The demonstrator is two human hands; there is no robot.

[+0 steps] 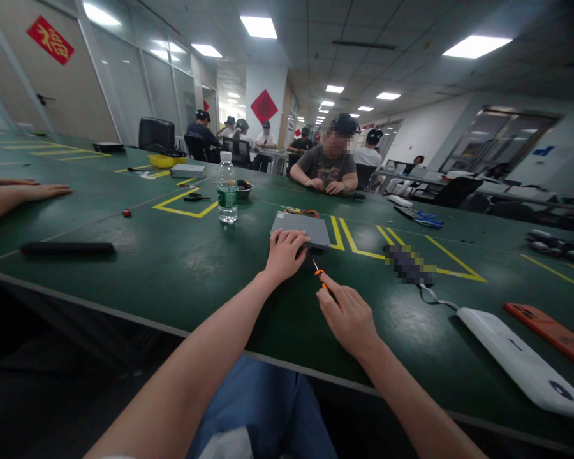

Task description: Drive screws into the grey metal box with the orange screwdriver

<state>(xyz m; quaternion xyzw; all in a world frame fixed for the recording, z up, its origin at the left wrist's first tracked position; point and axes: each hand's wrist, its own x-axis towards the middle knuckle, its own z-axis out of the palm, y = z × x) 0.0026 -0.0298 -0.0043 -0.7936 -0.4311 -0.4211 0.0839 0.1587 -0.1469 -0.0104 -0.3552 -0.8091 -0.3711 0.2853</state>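
A grey metal box (306, 228), which looks like a computer power supply, lies flat on the green table. A bundle of coloured cables (300, 212) shows at its far edge. My left hand (287, 255) rests on the box's near left corner, fingers lying over its top. In my right hand (347, 312) is a screwdriver (319, 273) with an orange and black handle, gripped by closed fingers. Its thin shaft points up and toward the near side of the box. Whether the tip touches the box I cannot tell.
A water bottle (227, 191) stands left of the box, beside a small bowl (243, 189). A black bar (67, 248) lies farther left. To the right are a white power bank (516, 357) and an orange phone (550, 331). Someone's hands (323, 186) are across the table.
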